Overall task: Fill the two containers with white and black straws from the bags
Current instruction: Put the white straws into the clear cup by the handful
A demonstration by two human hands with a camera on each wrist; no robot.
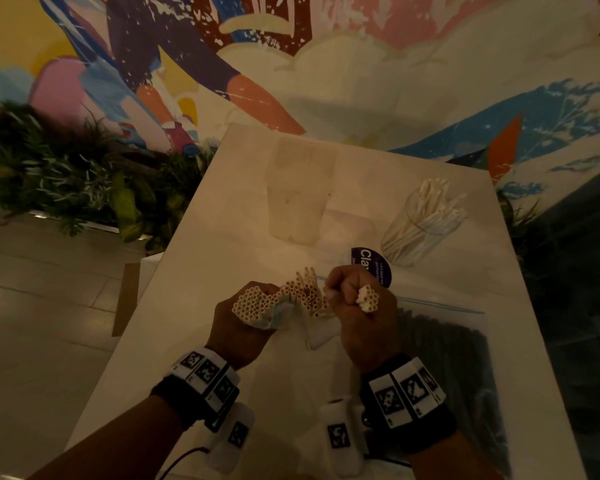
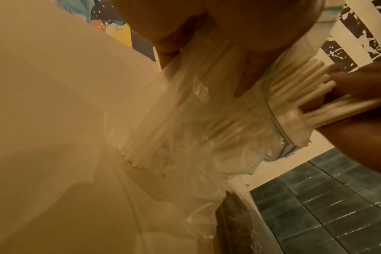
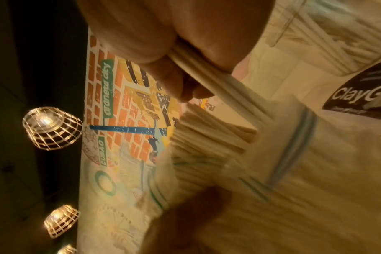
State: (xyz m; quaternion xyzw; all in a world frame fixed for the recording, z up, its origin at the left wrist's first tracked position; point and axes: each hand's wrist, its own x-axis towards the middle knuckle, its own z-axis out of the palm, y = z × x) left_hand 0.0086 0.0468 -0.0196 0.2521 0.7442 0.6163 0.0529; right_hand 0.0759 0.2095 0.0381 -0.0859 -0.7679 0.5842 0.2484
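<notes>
Head view: left hand (image 1: 243, 317) grips the clear bag of white straws (image 1: 274, 301) upright above the white table (image 1: 194, 271), fingers curled round it below the straw ends. Right hand (image 1: 357, 306) is fisted round a small bunch of white straws (image 1: 368, 298), just beside the bag mouth. One clear container (image 1: 420, 230), already stocked with white straws, stands far right; the second container (image 1: 298, 195) stands far centre, contents unclear. Bag of black straws (image 1: 444, 341) lies flat at right.

Left wrist view: bag plastic (image 2: 196, 120) bunched under the fingers; straws protrude at the zip edge.

Right wrist view: fingers (image 3: 141, 43) wrapped round the bunch; blurred.
</notes>
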